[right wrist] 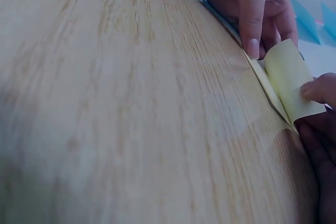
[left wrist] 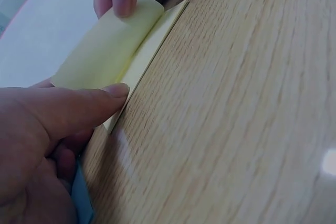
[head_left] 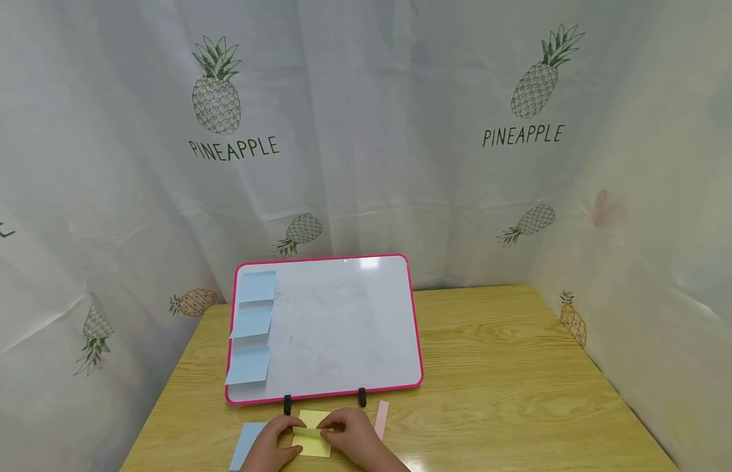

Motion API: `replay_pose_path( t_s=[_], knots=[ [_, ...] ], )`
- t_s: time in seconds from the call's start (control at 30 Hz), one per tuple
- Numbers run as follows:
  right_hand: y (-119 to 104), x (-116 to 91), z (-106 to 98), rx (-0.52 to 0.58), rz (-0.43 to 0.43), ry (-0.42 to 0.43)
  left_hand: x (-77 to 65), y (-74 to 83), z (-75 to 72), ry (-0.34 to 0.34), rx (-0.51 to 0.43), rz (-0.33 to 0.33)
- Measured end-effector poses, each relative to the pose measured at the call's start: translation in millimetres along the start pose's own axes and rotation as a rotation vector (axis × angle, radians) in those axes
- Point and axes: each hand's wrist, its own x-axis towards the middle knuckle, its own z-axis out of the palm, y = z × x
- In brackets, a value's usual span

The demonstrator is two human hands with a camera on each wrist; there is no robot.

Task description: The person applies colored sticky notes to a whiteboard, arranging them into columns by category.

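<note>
A yellow sticky note pad lies on the table in front of the whiteboard, between both hands. Its top sheet is bent up off the pad in a curve. My right hand pinches this lifted sheet, the thumb flat on its face. At the pad's left side, my left hand holds the pad, with its thumb pressing on the near edge. Just left of the pad lies a blue sticky note pad, partly hidden under the left hand.
A pink-framed whiteboard stands behind the hands on black feet. Blue notes hang in a column down its left side. A pink paper strip lies right of the right hand. Pineapple-print curtains surround the wooden table.
</note>
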Motion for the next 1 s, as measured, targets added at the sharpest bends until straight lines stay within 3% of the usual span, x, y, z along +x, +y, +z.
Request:
replay_pose_path(
  t_s=[0.13,0.47,0.77,1.0],
  knots=[
    [-0.4,-0.1,0.3,0.01,-0.017,0.009,-0.7,-0.2,-0.3,0.012,-0.004,-0.028],
    [-4.9,0.8,-0.3,0.077,-0.009,0.027,-1.2,0.0,-0.9,0.004,-0.007,0.0],
    [-3.6,3.8,-1.1,0.034,-0.059,-0.006,-2.6,-1.1,-0.4,0.0,-0.021,0.049],
    [-7.9,2.1,-1.0,0.044,-0.071,-0.028,-1.4,-0.1,2.2,0.028,-0.04,-0.015]
  ],
)
